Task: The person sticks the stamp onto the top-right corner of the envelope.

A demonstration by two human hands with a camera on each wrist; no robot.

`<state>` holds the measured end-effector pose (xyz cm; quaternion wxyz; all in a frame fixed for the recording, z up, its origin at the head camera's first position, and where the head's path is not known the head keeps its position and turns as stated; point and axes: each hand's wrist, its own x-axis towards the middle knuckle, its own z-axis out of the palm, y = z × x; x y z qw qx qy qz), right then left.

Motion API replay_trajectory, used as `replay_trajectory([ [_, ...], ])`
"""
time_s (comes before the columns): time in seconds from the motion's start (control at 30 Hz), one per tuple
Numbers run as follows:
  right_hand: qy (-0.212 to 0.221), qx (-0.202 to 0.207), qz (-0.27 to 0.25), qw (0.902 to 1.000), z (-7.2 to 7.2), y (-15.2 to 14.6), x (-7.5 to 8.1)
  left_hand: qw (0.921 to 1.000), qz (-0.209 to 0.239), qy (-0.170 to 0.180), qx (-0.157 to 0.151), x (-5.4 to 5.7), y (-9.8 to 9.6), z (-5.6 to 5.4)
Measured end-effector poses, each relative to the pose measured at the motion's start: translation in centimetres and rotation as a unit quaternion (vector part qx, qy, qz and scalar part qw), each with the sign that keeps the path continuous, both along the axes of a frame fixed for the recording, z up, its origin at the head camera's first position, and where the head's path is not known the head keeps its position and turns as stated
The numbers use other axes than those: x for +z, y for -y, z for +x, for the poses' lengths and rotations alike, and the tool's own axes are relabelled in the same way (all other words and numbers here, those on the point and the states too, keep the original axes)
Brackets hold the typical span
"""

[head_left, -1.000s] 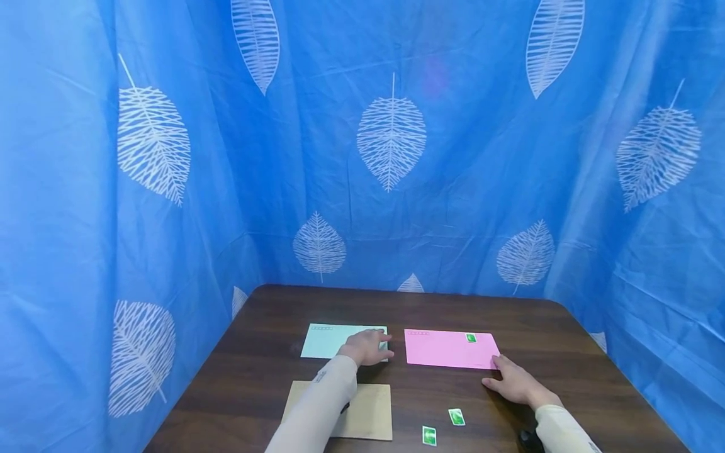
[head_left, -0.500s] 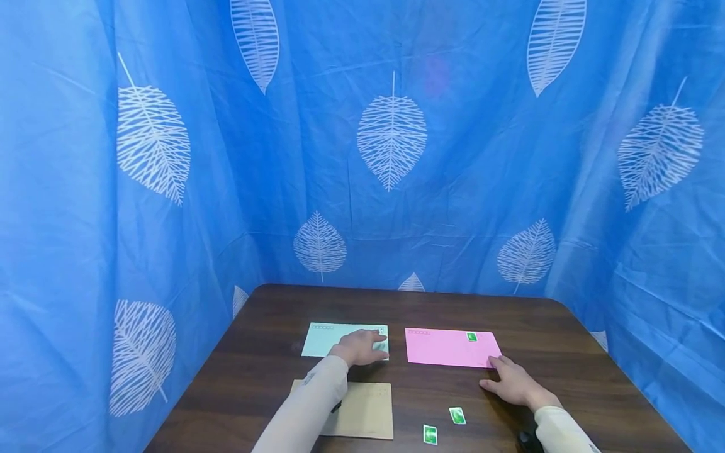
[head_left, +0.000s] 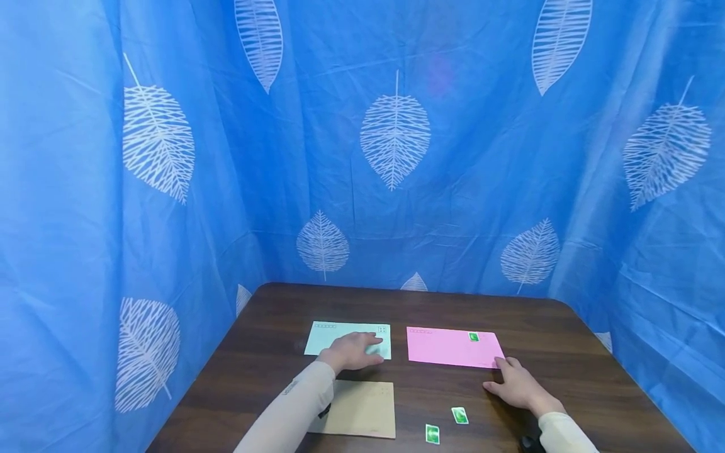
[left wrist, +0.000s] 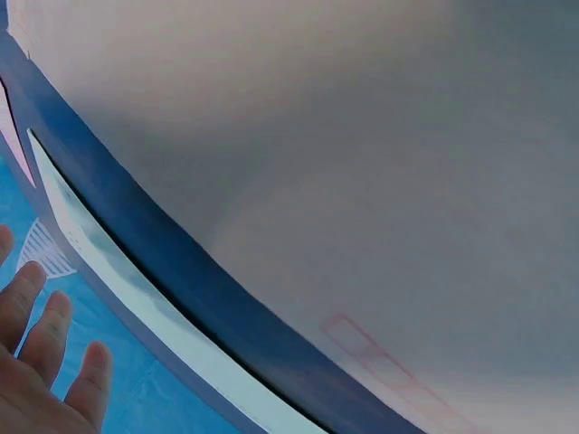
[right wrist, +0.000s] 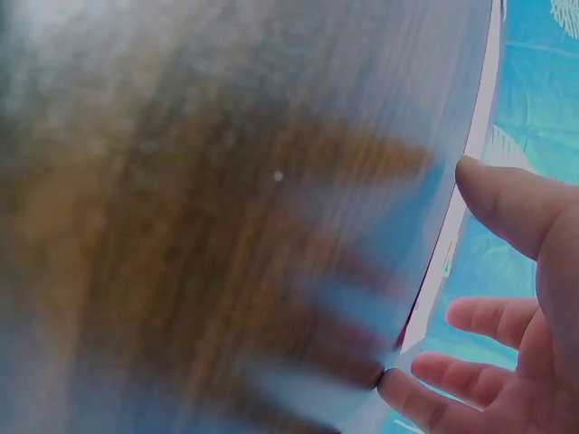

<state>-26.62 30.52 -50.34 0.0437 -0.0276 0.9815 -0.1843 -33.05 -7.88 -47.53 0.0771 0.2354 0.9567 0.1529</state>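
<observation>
In the head view my left hand (head_left: pixel 351 351) hovers over the front right part of a mint-green envelope (head_left: pixel 324 340), fingers spread and loosely bent, holding nothing. A row of small boxes and a printed stamp square show on this envelope. A pink envelope (head_left: pixel 438 349) lies to its right, with a green stamp (head_left: pixel 473 336) near its upper right. My right hand (head_left: pixel 517 382) reaches that envelope's front right corner with relaxed fingertips. In the left wrist view, spread fingers (left wrist: pixel 90 384) appear beyond the mint envelope's edge. In the right wrist view, thumb and fingers (right wrist: pixel 470 380) are apart.
A tan envelope (head_left: pixel 362 412) lies near the front of the dark wooden table (head_left: pixel 453 305), partly under my left sleeve. Two loose green stamps, one nearer (head_left: pixel 432 434) and one farther (head_left: pixel 460 415), lie to its right. Blue leaf-patterned curtains (head_left: pixel 391 251) surround the table.
My left hand has drawn left from the mint envelope's right edge, uncovering its printed stamp square. The right hand stays by the pink envelope's corner with hardly any movement.
</observation>
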Motion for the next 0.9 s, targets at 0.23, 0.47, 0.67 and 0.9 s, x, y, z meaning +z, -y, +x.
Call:
replay_trajectory([
  [0.23,-0.011,-0.008,0.004,0.9999,0.4,-0.2,0.0,0.9999,0.006,0.004,-0.015,-0.1,1.5,0.7],
  [0.47,-0.008,-0.009,0.005,0.9999,0.8,0.1,0.2,0.9994,0.011,0.006,-0.032,-0.3,2.6,1.6],
  [0.67,-0.011,-0.005,0.013,0.9998,0.9,0.4,0.3,0.9980,0.010,0.013,-0.061,-0.5,3.4,2.2],
  [0.9,-0.012,0.001,0.016,0.9998,0.8,0.9,0.4,0.9975,0.017,0.012,-0.067,-0.5,4.2,2.7],
])
